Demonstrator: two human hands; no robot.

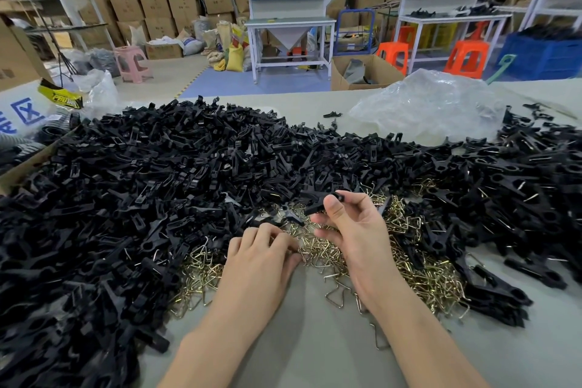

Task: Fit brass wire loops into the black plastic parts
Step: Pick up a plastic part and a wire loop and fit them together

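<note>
A huge heap of black plastic parts (pixel 176 173) covers the left and middle of the table. Brass wire loops (pixel 419 274) lie in a pile at the centre, around my hands. My right hand (pixel 352 230) holds a black plastic part (pixel 318 201) pinched between thumb and fingers, lifted a little above the loops. My left hand (pixel 261 255) rests palm down on the loop pile, fingertips curled among the wires; whether it pinches a loop is hidden. On the right lies a second heap of black parts (pixel 510 186), some with wire showing.
A crumpled clear plastic bag (pixel 431 104) sits at the back right of the table. A cardboard box edge (pixel 19 170) and a white sack (pixel 25 110) stand at the left. Bare table surface (pixel 308 340) lies between my forearms. Beyond are workbenches, stools, stacked cartons and a seated person.
</note>
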